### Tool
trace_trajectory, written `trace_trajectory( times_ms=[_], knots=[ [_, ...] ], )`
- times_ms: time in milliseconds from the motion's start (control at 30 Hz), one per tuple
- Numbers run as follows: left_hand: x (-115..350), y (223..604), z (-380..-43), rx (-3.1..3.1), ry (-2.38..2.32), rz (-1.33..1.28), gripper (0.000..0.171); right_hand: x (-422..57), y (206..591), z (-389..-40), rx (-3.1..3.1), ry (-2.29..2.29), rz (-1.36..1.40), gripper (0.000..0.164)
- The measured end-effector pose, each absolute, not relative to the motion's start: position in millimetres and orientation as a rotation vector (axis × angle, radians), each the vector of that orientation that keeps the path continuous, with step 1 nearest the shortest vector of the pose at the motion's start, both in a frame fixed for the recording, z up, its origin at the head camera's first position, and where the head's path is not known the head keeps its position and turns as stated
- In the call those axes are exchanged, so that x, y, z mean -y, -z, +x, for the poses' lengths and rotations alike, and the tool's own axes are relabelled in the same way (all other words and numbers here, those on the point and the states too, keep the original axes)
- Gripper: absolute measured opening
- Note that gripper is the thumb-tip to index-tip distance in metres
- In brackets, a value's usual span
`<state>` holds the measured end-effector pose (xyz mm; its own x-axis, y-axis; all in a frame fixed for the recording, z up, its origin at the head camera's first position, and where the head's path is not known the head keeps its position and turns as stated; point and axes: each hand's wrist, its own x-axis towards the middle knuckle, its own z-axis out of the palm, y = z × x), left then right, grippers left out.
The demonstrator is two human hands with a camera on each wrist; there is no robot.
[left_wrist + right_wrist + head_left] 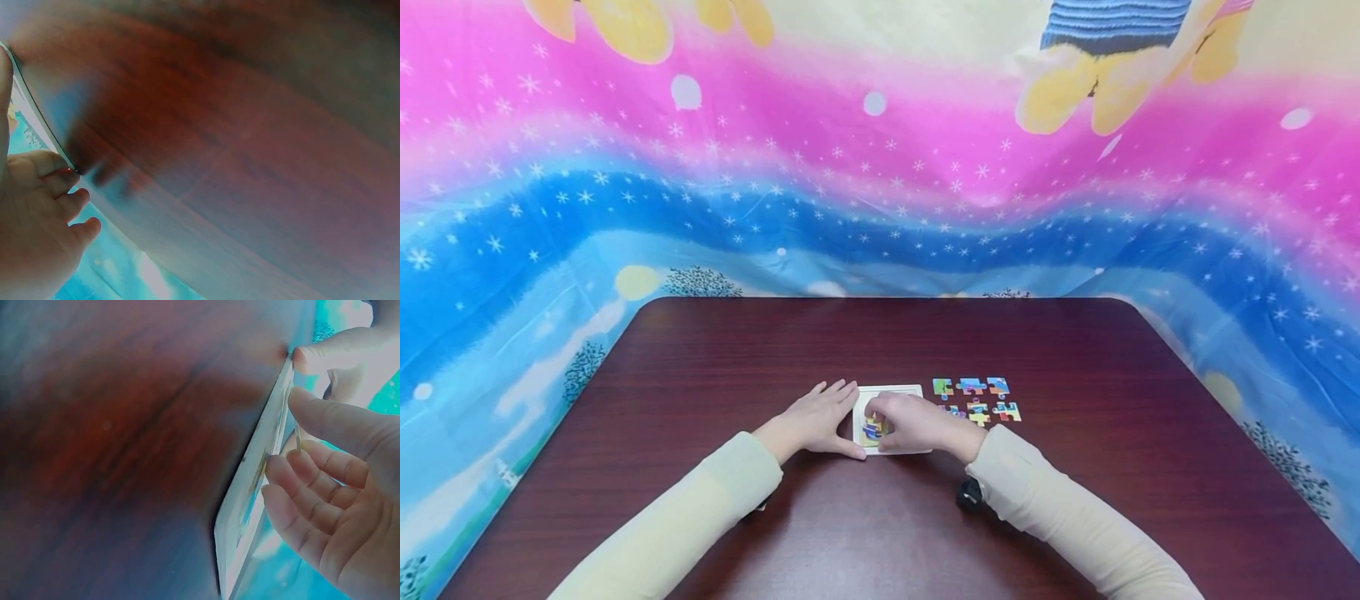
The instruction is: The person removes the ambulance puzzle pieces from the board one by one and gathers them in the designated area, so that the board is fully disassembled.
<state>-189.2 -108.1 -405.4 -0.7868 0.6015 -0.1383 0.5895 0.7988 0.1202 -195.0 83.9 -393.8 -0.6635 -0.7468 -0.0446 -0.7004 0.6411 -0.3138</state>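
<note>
A shallow white puzzle tray (916, 389) lies on the table, with a yellow-and-blue picture patch (872, 430) visible inside it. My left hand (812, 423) rests along the tray's left edge, fingers extended and thumb at the near left corner. Over the tray, my right hand (917, 423) bends its fingers downward and covers much of the inside. In the right wrist view, a thin puzzle piece (298, 439) shows edge-on, pinched between thumb and fingers just off the tray surface. The piece's printed face is hidden there. The left wrist view shows the left palm (37, 225) beside the table.
Several loose jigsaw pieces (972, 386) lie in two rows right of the tray; the right hand partly hides the nearer row. The dark reddish wooden table (760, 342) extends around them. A colourful printed cloth (880, 225) hangs behind the table's far edge.
</note>
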Motion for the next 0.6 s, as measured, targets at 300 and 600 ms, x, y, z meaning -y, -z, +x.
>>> trace_trajectory(
  times_ms=[300,600],
  knots=[
    [107.1,405.1,-189.2,-2.816,-0.091,0.935,0.101,-100.7,385.4,-198.6,-2.623,0.581,-1.162,0.035],
    [107.1,405.3,-189.5,-2.808,-0.095,0.924,0.101,-130.6,380.0,-196.9,-2.632,0.654,-1.064,0.038]
  ],
)
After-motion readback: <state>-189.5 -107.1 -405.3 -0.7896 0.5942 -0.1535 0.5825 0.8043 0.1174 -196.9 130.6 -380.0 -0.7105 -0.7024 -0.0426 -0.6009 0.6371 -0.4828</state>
